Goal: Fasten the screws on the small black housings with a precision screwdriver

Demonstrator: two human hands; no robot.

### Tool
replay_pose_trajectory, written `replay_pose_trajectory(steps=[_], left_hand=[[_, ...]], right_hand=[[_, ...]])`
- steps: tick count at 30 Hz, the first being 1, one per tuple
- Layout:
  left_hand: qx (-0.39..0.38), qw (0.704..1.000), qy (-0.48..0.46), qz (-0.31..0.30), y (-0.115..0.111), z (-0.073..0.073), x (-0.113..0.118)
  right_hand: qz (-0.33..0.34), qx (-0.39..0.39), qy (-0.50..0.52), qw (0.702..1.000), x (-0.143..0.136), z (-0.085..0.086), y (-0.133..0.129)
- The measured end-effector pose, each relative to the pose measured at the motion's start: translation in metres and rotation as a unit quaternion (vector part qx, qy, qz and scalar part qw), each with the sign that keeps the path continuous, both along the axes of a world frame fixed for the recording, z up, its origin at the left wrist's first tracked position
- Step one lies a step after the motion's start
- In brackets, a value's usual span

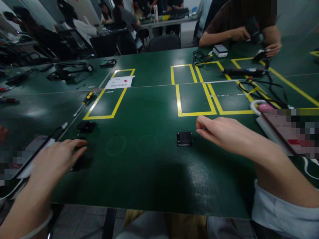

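One black box [184,139], long side running sideways, lies just left of the right hand [221,132], fingertips slightly parted, empty; the left hand [58,154], thumb spread from fingers, is farther off.

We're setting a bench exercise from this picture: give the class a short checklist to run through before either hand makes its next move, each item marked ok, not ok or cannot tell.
1. Black block resting on the table: ok.
2. Right hand on that block: not ok; its curled fingers are beside it, apart.
3. Left hand touching the dark shape beneath it: cannot tell; the hand and shadow hide it.
4. Black part beyond the left hand in view: ok, on the table.
5. Screwdriver lying free of both hands: ok.
6. Co-worker's hand away from both hands: ok, at the far side.
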State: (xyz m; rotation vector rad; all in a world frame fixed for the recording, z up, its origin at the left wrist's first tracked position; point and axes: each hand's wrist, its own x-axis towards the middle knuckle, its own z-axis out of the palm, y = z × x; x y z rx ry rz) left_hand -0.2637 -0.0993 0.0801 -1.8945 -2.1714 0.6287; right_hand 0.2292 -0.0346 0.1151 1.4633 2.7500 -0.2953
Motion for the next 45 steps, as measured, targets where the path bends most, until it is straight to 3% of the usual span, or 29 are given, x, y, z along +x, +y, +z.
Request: replay_pose_trajectory(steps=[3, 6, 13, 20, 34, 45], left_hand=[[-0.032, 0.998, 0.033, 0.046, -0.009, 0.004, -0.01], [-0.052, 0.996, 0.042, 0.06, -0.011, 0.001, -0.006], [-0.046, 0.992, 0.064, 0.098, -0.007, -0.016, -0.006], [-0.031, 0.994, 0.059, 0.081, -0.004, -0.03, -0.012], [-0.073, 0.99, -0.031, 0.113, 0.013, -0.026, -0.027], [-0.089, 0.993, 0.012, 0.074, 0.014, -0.021, -0.021]], right_hand=[[-0.004, 0.005, -0.002, 1.0, 0.0, -0.001, 0.0], [-0.003, 0.008, -0.003, 1.0, 0.001, -0.002, 0.001], [0.001, 0.003, -0.004, 1.0, 0.001, -0.002, 0.001], [-0.001, 0.002, -0.002, 1.0, 0.001, 0.0, 0.001], [0.023, -0.012, 0.023, 0.999, 0.002, 0.002, -0.001], [0.028, 0.049, 0.0, 0.998, -0.001, 0.0, 0.002]])
